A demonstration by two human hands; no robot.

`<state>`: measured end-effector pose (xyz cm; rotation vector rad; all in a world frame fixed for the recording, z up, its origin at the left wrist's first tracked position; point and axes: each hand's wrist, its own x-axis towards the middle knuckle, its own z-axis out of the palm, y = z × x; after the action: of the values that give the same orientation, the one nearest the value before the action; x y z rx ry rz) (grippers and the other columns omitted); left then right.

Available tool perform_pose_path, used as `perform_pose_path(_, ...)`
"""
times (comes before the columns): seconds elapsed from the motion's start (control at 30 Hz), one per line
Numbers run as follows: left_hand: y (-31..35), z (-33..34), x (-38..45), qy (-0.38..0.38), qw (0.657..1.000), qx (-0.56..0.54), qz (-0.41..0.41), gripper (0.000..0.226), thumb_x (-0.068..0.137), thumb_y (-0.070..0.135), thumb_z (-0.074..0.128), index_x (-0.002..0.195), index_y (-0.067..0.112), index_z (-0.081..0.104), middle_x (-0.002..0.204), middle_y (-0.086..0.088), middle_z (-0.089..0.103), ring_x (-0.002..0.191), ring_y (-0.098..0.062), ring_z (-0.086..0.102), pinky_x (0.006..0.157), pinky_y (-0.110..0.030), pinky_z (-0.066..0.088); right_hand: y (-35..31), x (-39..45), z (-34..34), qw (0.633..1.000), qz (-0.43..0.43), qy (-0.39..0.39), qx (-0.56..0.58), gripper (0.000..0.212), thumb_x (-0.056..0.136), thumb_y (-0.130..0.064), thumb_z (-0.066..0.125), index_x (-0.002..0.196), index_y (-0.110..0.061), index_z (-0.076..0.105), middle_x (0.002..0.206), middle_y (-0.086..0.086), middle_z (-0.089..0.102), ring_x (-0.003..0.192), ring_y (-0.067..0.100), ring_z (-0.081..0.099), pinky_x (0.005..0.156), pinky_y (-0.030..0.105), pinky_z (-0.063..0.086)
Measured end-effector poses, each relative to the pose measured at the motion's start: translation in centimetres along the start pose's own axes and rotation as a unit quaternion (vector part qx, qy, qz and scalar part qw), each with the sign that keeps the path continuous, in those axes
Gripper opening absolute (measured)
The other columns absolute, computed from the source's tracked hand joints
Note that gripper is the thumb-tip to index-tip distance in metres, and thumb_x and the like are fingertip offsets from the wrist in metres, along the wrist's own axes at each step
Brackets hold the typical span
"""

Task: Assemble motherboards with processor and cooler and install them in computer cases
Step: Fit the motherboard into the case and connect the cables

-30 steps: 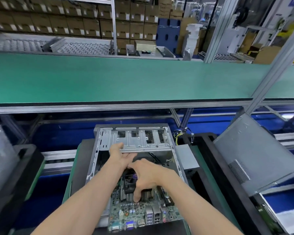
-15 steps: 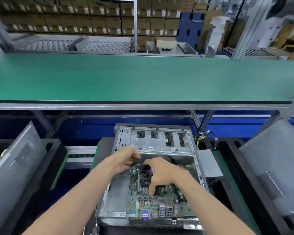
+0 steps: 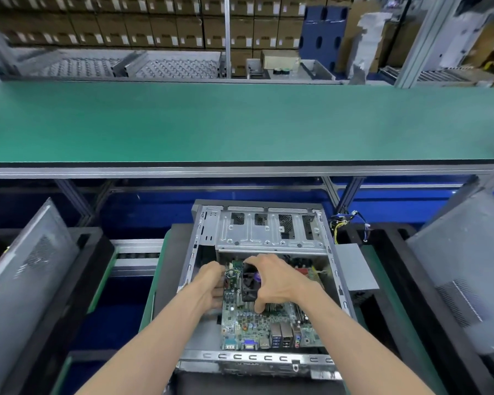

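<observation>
Both hands have slid deeper into the computer case (image 3: 264, 240) since a second ago, and the motherboard (image 3: 257, 323) now lies flat on its floor. From the head view, the right hand (image 3: 274, 283) curls over the black cooler (image 3: 250, 283) in the middle of the board, thumb low, fingers on top. The left hand (image 3: 211, 286) pinches the board's left edge. I think the board is light, stiff and easy to break, so hold it by the edges and cooler.

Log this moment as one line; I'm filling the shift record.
step: seating motherboard in case | right hand: grips cooler | left hand: at board's left edge, grip unclear
</observation>
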<state>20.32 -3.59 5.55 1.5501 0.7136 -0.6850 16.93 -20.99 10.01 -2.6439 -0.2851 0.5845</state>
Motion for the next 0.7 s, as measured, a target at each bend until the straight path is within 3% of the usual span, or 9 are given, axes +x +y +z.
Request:
perform_pose_path(0.1, -0.7, 0.3, 0.2, -0.034, 0.999, -0.026, -0.002, 0.021, 0.100, 0.023, 0.047, 0.093, 0.009, 0.061, 0.090, -0.012, 0.066, 0.078, -0.028, 0.062, 0.058, -0.033, 0.051, 0.4, 0.1, 0.8, 1.000, 0.001, 0.008, -0.018, 0.117, 0.057, -0.036, 0.092, 0.156, -0.015, 0.031, 0.141, 0.011, 0.050, 0.133, 0.030, 0.042, 0.103, 0.046, 0.046)
perform_pose_path(0.27, -1.7, 0.1, -0.1, -0.060, 0.997, -0.054, 0.007, 0.017, 0.086, 0.002, 0.041, 0.088, 0.015, 0.052, 0.076, -0.007, 0.057, 0.062, -0.023, 0.054, 0.052, -0.029, 0.051, 1.5, 0.3, 2.3, 0.998, 0.007, 0.049, -0.033, 0.117, 0.060, -0.035, 0.084, 0.159, -0.018, 0.024, 0.141, 0.009, 0.045, 0.132, 0.030, 0.039, 0.100, 0.045, 0.045)
perform_pose_path(0.37, -2.8, -0.4, 0.3, -0.079, 0.996, 0.018, -0.028, 0.034, 0.072, -0.010, 0.035, 0.094, 0.012, 0.049, 0.063, -0.005, 0.048, 0.049, -0.019, 0.045, 0.058, -0.033, 0.053, 1.9, 0.5, 3.0, 0.997, 0.012, 0.073, -0.036, 0.110, 0.061, -0.027, 0.075, 0.159, -0.016, 0.025, 0.139, 0.007, 0.046, 0.127, 0.029, 0.040, 0.101, 0.043, 0.046)
perform_pose_path(0.47, -3.9, -0.9, 0.5, -0.083, 0.987, 0.125, -0.065, 0.030, 0.070, -0.013, 0.029, 0.085, 0.009, 0.043, 0.054, -0.005, 0.041, 0.045, -0.018, 0.038, 0.068, -0.035, 0.053, 2.3, 0.5, 3.4, 0.995, 0.020, 0.089, -0.027, 0.108, 0.060, -0.023, 0.068, 0.159, -0.016, 0.026, 0.140, 0.007, 0.047, 0.126, 0.027, 0.041, 0.105, 0.045, 0.044)
perform_pose_path(0.53, -4.4, -0.8, 0.3, -0.097, 0.974, 0.196, -0.062, 0.042, 0.071, -0.017, 0.028, 0.097, 0.006, 0.051, 0.065, -0.010, 0.045, 0.043, -0.017, 0.042, 0.055, -0.033, 0.050, 2.7, 0.4, 3.6, 0.994, 0.026, 0.103, -0.023, 0.106, 0.059, -0.023, 0.067, 0.158, -0.018, 0.028, 0.140, 0.006, 0.049, 0.125, 0.027, 0.042, 0.105, 0.045, 0.044)
perform_pose_path(0.6, -4.9, -0.3, 0.3, -0.128, 0.962, 0.230, -0.073, 0.060, 0.073, -0.023, 0.028, 0.124, 0.001, 0.046, 0.108, -0.025, 0.052, 0.062, -0.025, 0.070, 0.052, -0.033, 0.056, 3.0, 0.4, 3.7, 0.992, 0.033, 0.117, -0.018, 0.103, 0.059, -0.022, 0.067, 0.156, -0.019, 0.032, 0.136, 0.005, 0.051, 0.121, 0.026, 0.044, 0.100, 0.041, 0.045)
perform_pose_path(0.63, -5.0, -0.1, 0.4, -0.146, 0.959, 0.224, -0.089, 0.061, 0.075, -0.025, 0.027, 0.128, 0.002, 0.040, 0.125, -0.029, 0.046, 0.076, -0.033, 0.075, 0.055, -0.034, 0.059, 3.0, 0.4, 3.7, 0.992, 0.036, 0.123, -0.017, 0.102, 0.059, -0.022, 0.068, 0.155, -0.019, 0.034, 0.133, 0.004, 0.052, 0.118, 0.025, 0.045, 0.097, 0.039, 0.046)
perform_pose_path(0.7, -5.0, 0.0, -0.2, -0.161, 0.958, 0.198, -0.128, 0.059, 0.076, -0.025, 0.023, 0.125, 0.007, 0.031, 0.129, -0.033, 0.050, 0.091, -0.039, 0.074, 0.059, -0.031, 0.059, 3.1, 0.3, 3.7, 0.990, 0.040, 0.131, -0.018, 0.099, 0.059, -0.021, 0.068, 0.153, -0.019, 0.036, 0.127, 0.003, 0.053, 0.112, 0.024, 0.045, 0.092, 0.037, 0.045)
